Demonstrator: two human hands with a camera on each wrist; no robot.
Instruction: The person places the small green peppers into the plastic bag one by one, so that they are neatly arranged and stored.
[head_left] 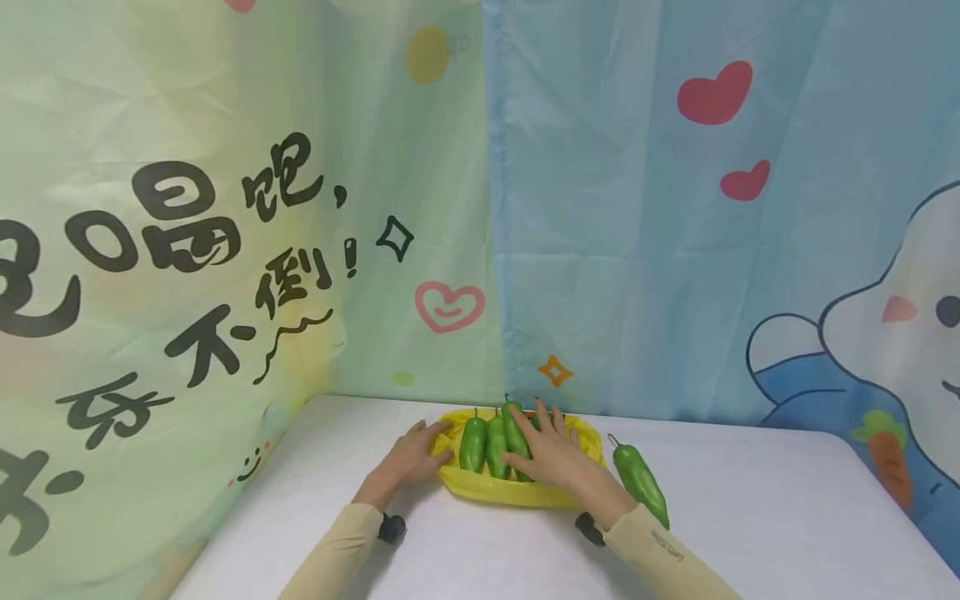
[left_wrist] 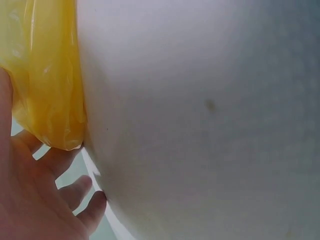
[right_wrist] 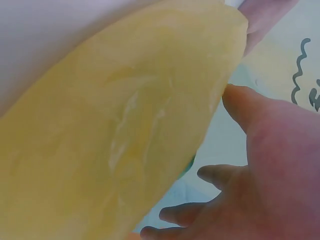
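A yellow plastic bag [head_left: 517,493], spread like a shallow basket, sits at the far middle of the white table in the head view. Several green peppers [head_left: 472,446] lie side by side inside it, stems pointing away. My left hand [head_left: 408,457] is at the bag's left end, with its thumb and fingers spread against the edge. In the left wrist view the yellow plastic [left_wrist: 50,75] partly hides those fingers. My right hand [head_left: 558,454] reaches over the bag's right half, fingers spread above the peppers. It covers some of them, and a bit of red shows behind its fingers.
Another green pepper [head_left: 640,479] lies on the white table [head_left: 750,517] to the right of the bag, close to my right forearm. Printed curtains [head_left: 637,250] hang behind the table and on the left. A dark wrist camera [head_left: 392,528] sits below the left wrist.
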